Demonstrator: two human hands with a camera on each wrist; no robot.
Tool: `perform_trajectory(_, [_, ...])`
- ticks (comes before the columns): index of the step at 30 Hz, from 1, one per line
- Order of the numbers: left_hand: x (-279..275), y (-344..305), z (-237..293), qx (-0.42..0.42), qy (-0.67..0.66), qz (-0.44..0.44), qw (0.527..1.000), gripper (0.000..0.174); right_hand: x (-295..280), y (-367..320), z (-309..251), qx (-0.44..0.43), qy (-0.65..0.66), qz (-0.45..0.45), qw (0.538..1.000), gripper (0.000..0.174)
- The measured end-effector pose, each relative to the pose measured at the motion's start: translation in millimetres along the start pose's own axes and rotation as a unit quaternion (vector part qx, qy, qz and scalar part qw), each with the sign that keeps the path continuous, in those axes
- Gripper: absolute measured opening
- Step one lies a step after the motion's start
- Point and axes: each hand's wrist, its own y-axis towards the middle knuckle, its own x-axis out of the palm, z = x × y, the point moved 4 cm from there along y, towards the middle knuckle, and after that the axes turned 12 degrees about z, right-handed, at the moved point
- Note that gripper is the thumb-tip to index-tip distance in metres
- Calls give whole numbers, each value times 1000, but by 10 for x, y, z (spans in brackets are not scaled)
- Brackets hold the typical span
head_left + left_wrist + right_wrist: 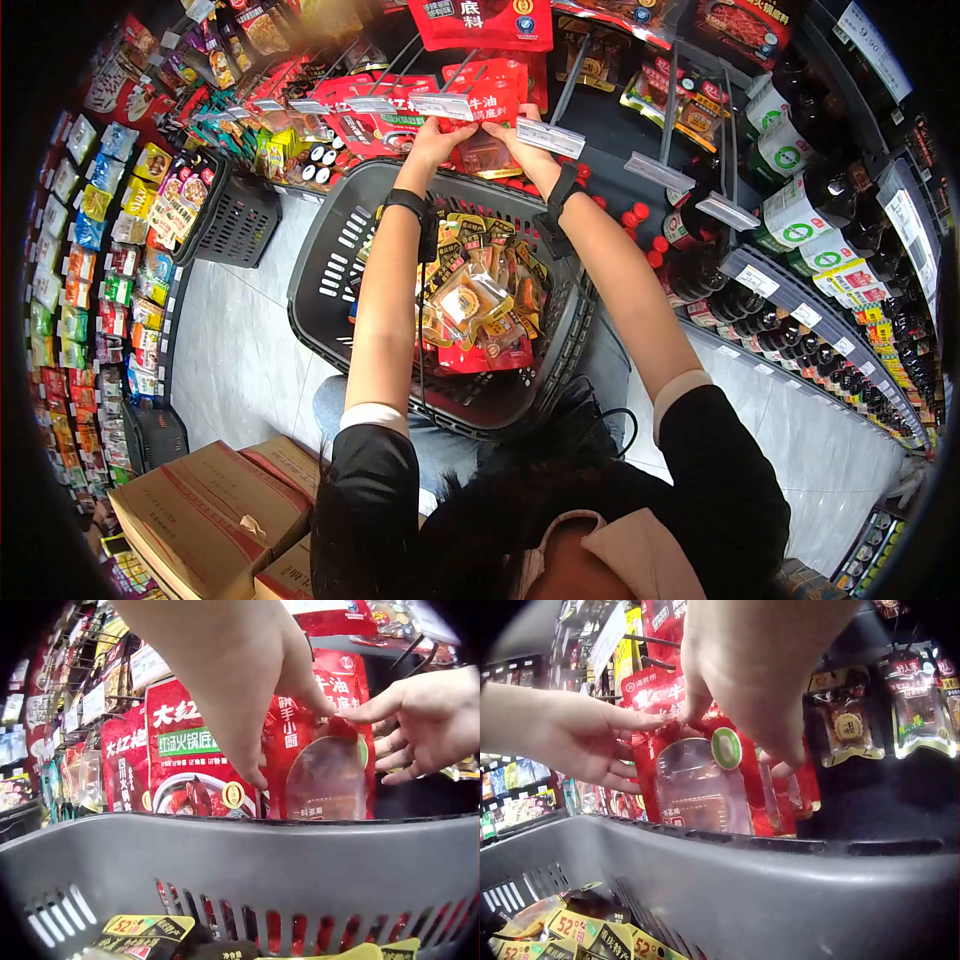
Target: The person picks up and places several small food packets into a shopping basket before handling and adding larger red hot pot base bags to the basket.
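In the head view a red hot pot base packet [487,157] hangs at the shelf front beyond the basket. My left hand [432,147] grips its left side, and my right hand [528,152] holds the right side. Both thumbs press on its front near the top, close together, while the fingers reach behind its edges. The packet's clear window [694,776] shows in the right wrist view. Just left of it in the left wrist view hangs another red packet [187,742] with a green band. Below the hands stands a grey shopping basket [335,215].
Several gold and black packets [470,290] fill the basket. Metal hooks with price tags [550,138] jut out around the hands. Dark bottles [790,200] line the right shelf. A second basket [240,225] stands at left, and cardboard boxes [205,515] lie at lower left.
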Motion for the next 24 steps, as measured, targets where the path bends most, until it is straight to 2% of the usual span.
perform_trajectory(4, [20, -53, -1, -25, 2, 2, 1000, 45, -20, -1, -25, 29, 9, -44, 999, 39])
perform_trajectory(7, [29, -10, -103, -34, -2, 1, 999, 45, -19, -75, -159, 48, 130, -115, 984, 39])
perform_trajectory(8, [24, 7, -132, -36, -1, -6, 999, 45, -47, -101, -193, 56, 134, -115, 983, 35])
perform_trajectory(11, [41, -14, -157, -35, -24, -18, 999, 42, -36, -105, -168, 75, 155, -106, 979, 35])
perform_trajectory(12, [42, -28, -165, -43, -36, -20, 998, 41, -47, -129, -221, 72, 168, -111, 977, 37])
perform_trajectory(14, [24, -82, -167, -54, -52, -25, 997, 39, 49, -5, 110, 58, 125, -114, 984, 44])
perform_trajectory(15, [8, -116, -147, -58, -58, -28, 996, 38, 59, -14, 77, 51, 104, -116, 987, 47])
perform_trajectory(18, [-38, -198, -101, -66, -67, -36, 995, 35, 27, -113, 13, 105, 157, -124, 974, 55])
perform_trajectory(21, [-63, -210, -123, -75, -86, -34, 993, 31, 60, -169, 30, 125, 173, -84, 973, 37])
perform_trajectory(24, [-95, -316, -21, -81, -98, -35, 991, 27, 150, -95, 288, 108, 115, -68, 985, 34])
